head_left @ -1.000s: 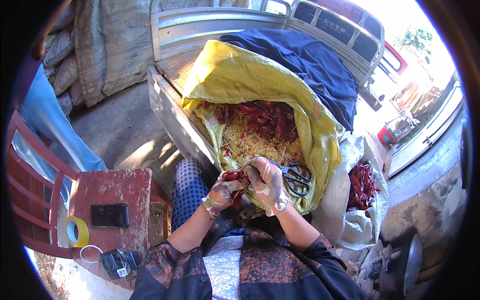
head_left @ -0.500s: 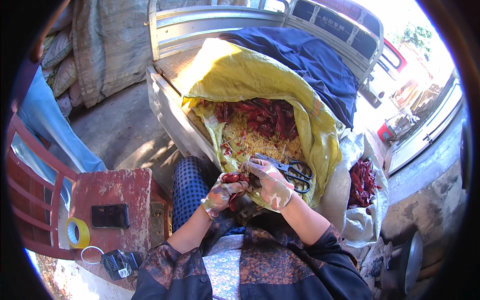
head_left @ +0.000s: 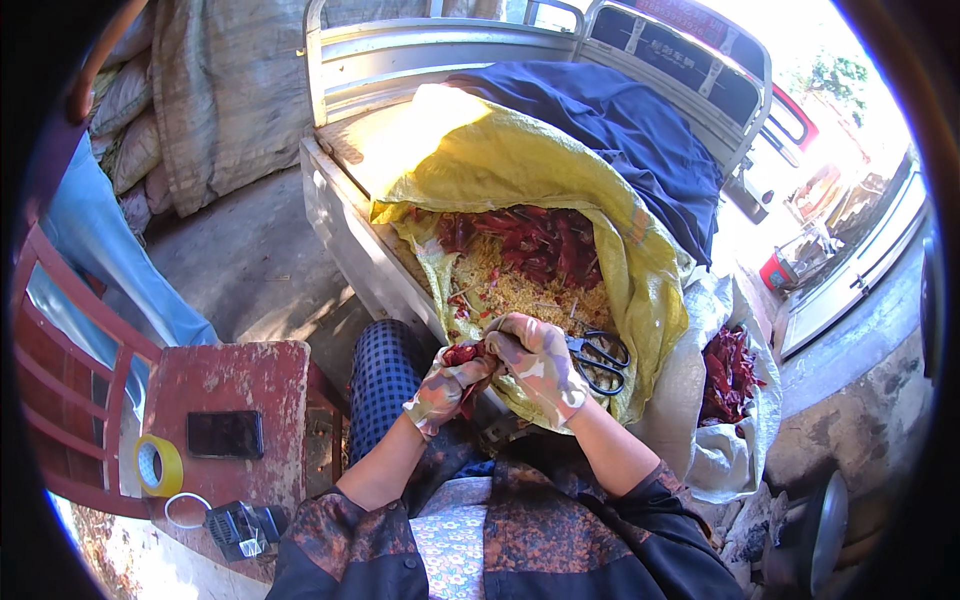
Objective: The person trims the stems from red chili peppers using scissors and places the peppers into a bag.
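My left hand [head_left: 440, 393], in a patterned glove, is closed round a small bunch of dried red chili peppers [head_left: 463, 354]. Against the same bunch, my gloved right hand [head_left: 542, 368] has its fingers bent in a pinch; its fingertips are partly hidden. Both hands are over the near edge of an open yellow woven sack [head_left: 500, 165]. Inside it lie more dried red chilies [head_left: 560, 245] and a layer of pale yellow seeds [head_left: 492, 278]. Black-handled scissors [head_left: 604, 362] rest in the sack just right of my right hand, their blades mostly covered by it.
A white sack [head_left: 735, 465] with red chilies stands at right. The yellow sack sits on a metal cart bed [head_left: 345, 215], beside dark blue cloth [head_left: 620, 120]. On the red stool [head_left: 285, 385] at left are a phone [head_left: 225, 434] and yellow tape [head_left: 172, 465]. Someone's blue-clad leg [head_left: 110, 240] is behind.
My right hand has turned and risen slightly, now covering the scissors' blades. My left hand keeps its hold on the chilies. The whole view has shifted a little.
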Demonstrator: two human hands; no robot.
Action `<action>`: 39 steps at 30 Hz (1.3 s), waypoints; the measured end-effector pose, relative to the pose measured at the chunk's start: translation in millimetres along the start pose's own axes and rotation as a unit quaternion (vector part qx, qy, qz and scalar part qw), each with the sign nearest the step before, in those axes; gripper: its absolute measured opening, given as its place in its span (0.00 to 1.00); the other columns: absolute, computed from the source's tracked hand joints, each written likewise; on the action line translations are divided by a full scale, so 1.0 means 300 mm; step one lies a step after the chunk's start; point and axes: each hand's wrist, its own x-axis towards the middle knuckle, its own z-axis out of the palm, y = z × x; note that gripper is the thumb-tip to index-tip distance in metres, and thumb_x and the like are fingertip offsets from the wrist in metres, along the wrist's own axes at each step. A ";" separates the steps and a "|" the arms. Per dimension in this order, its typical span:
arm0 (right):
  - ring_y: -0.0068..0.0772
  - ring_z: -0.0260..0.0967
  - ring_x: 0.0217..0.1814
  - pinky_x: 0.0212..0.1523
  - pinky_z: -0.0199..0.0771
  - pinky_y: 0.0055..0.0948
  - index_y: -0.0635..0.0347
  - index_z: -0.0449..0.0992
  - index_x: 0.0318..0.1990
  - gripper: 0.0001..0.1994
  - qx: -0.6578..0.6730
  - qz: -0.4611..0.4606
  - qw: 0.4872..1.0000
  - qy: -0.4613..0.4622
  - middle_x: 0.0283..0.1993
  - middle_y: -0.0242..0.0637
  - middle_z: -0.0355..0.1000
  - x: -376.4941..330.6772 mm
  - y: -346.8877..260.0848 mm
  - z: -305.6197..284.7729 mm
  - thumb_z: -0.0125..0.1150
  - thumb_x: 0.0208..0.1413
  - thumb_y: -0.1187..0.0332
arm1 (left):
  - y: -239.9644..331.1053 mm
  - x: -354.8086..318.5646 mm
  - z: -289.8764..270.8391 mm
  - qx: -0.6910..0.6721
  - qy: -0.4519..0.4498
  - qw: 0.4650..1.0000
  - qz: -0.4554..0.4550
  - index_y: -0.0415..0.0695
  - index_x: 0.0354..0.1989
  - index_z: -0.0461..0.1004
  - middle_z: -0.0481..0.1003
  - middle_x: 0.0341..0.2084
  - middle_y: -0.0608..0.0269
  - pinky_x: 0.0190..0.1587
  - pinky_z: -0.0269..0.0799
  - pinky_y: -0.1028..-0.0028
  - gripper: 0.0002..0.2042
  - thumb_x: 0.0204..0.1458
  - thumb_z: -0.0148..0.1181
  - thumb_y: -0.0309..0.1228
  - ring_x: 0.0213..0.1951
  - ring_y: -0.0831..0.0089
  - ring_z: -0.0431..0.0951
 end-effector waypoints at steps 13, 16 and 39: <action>0.13 0.61 0.22 0.23 0.61 0.15 0.54 0.72 0.33 0.06 0.281 0.193 0.940 -0.015 0.24 0.23 0.67 0.019 -0.004 -0.005 0.55 0.58 0.64 | 0.010 0.004 -0.011 0.006 0.037 0.999 0.013 0.42 0.29 0.74 0.72 0.22 0.72 0.24 0.64 0.81 0.07 0.44 0.63 0.30 0.23 0.82 0.70; 0.17 0.65 0.25 0.26 0.63 0.17 0.57 0.73 0.37 0.07 0.256 0.169 0.952 -0.029 0.26 0.26 0.69 0.015 -0.001 -0.037 0.55 0.57 0.64 | 0.028 0.012 0.008 -0.026 0.024 0.999 0.000 0.41 0.28 0.74 0.68 0.18 0.71 0.20 0.58 0.80 0.07 0.46 0.61 0.31 0.16 0.82 0.63; 0.50 0.68 0.30 0.37 0.71 0.35 0.63 0.70 0.41 0.18 -0.493 0.101 0.864 -0.036 0.27 0.44 0.69 -0.191 0.035 -0.424 0.62 0.46 0.61 | 0.002 0.020 -0.052 -0.163 -0.009 0.986 -0.017 0.38 0.28 0.74 0.71 0.19 0.63 0.25 0.62 0.76 0.08 0.44 0.58 0.31 0.19 0.75 0.68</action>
